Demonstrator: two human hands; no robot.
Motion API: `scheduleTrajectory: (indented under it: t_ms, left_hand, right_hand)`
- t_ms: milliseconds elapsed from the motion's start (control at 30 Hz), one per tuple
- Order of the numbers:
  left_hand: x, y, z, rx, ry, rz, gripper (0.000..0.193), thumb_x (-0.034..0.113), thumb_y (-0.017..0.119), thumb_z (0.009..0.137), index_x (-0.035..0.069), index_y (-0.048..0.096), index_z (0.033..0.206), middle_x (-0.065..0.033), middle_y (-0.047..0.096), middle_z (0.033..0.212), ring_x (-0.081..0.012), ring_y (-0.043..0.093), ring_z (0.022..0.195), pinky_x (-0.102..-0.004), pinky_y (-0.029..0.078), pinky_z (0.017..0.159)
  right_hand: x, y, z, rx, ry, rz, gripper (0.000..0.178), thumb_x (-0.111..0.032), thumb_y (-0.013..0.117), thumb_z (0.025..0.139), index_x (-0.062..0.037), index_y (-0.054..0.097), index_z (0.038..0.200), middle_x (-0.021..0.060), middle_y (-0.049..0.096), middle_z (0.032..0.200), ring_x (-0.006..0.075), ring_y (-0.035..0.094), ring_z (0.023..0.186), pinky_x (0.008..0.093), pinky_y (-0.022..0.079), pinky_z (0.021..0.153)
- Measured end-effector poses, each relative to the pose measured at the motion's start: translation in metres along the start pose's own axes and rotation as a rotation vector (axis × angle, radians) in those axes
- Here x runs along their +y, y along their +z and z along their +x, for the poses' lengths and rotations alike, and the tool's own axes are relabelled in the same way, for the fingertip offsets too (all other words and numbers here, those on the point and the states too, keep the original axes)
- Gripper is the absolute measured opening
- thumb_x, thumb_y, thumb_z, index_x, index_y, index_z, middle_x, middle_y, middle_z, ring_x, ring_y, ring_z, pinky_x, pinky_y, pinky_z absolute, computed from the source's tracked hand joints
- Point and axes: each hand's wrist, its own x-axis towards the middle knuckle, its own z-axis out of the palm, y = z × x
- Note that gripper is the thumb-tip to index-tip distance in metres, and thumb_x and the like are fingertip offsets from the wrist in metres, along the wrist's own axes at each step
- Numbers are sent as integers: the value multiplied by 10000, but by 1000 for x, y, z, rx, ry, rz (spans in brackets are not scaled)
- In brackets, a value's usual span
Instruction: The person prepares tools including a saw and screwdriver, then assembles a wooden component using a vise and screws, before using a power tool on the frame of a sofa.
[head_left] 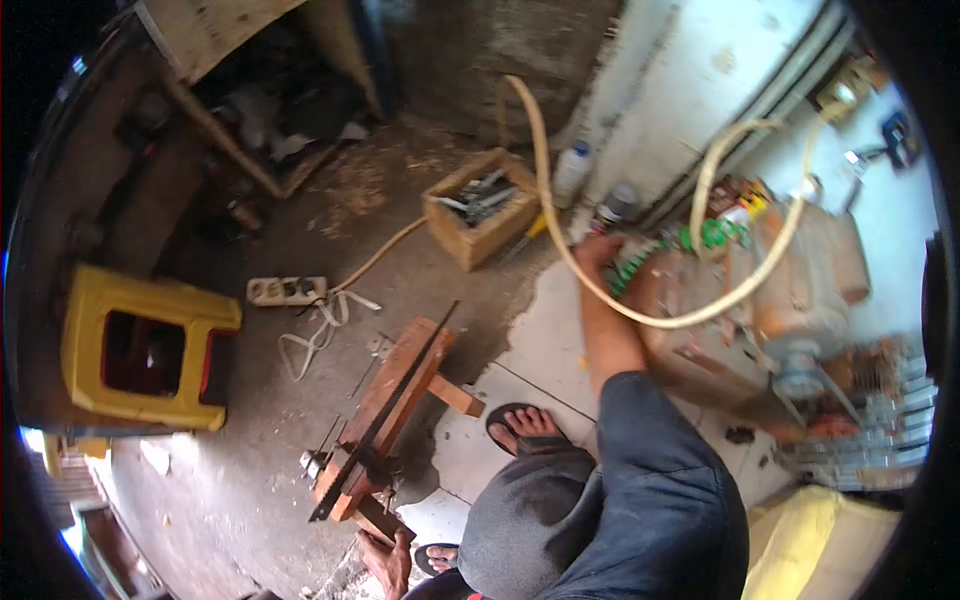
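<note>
A reddish wooden clamp stands on the floor at the centre left, with a long dark toothed saw blade held upright along its jaws. My left hand is at the clamp's near end, fingers around the end of its lower crossbar. At the far right my right arm is stretched out. My right hand reaches close to a dark can with a grey cap, beside a green coil. Motion blur hides its fingers, and whether it touches the can does not show.
A wooden box of metal pieces sits beyond the clamp, near a white bottle. A power strip with white cord lies left; a yellow stool is farther left. A cream hose loops before a rusty motor-driven machine.
</note>
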Motion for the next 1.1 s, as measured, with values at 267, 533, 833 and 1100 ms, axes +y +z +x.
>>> scheduleTrajectory:
  t_ms: [267, 533, 833, 1100]
  left_hand:
    - [-71, 91, 34, -206, 190, -486, 896, 163, 779, 677, 13, 309, 1425, -288, 605, 1174, -412, 611, 1081, -458, 482, 954]
    - [-55, 125, 23, -588, 416, -337, 859, 179, 770, 708, 19, 325, 1424, -268, 609, 1183, -390, 611, 1088, -449, 478, 961]
    - [-59, 165, -84, -1107, 656, 7, 817, 196, 760, 742, 26, 343, 1423, -247, 614, 1194, -365, 611, 1096, -437, 475, 968]
    - [-49, 215, -171, -1263, 798, 363, 780, 211, 751, 773, 32, 359, 1423, -227, 618, 1203, -343, 611, 1103, -428, 472, 975]
  right_hand:
    - [98, -171, -223, -592, -717, 2, 589, -74, 684, 818, -21, 467, 1363, 206, 597, 1248, 363, 576, 1189, 440, 466, 1010]
    - [80, -344, -231, -606, -667, -99, 281, -128, 551, 913, -33, 615, 1170, 195, 685, 1048, 296, 676, 1006, 393, 539, 871]
    - [207, -586, -246, -107, -367, -33, 194, -140, 625, 898, -33, 686, 1048, 125, 721, 902, 218, 681, 742, 366, 544, 725]
    - [462, -826, -332, 889, 236, 219, 308, -170, 566, 958, -59, 605, 1243, 121, 678, 1042, 203, 666, 856, 353, 554, 720]
